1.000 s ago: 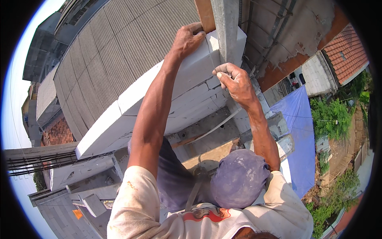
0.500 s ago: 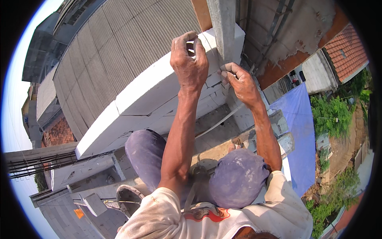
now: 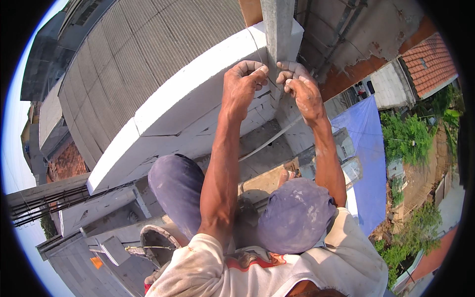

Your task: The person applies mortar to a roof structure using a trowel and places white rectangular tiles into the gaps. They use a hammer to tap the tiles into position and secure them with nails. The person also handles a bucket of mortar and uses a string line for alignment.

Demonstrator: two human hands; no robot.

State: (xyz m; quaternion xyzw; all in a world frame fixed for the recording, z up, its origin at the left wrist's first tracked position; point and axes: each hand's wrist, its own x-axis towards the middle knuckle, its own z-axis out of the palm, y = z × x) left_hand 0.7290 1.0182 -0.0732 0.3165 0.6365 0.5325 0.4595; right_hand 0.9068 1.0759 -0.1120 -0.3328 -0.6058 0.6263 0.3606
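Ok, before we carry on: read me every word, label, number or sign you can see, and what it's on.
No text can be read in this view.
Shirt: a coloured print on it, partly folded; no lettering I can make out.
White block wall, grey post, blue tarp: no lettering visible.

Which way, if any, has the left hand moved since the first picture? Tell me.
Yes. Against the white block wall, the left hand has moved down the picture, from the wall's top edge to in front of its side face.
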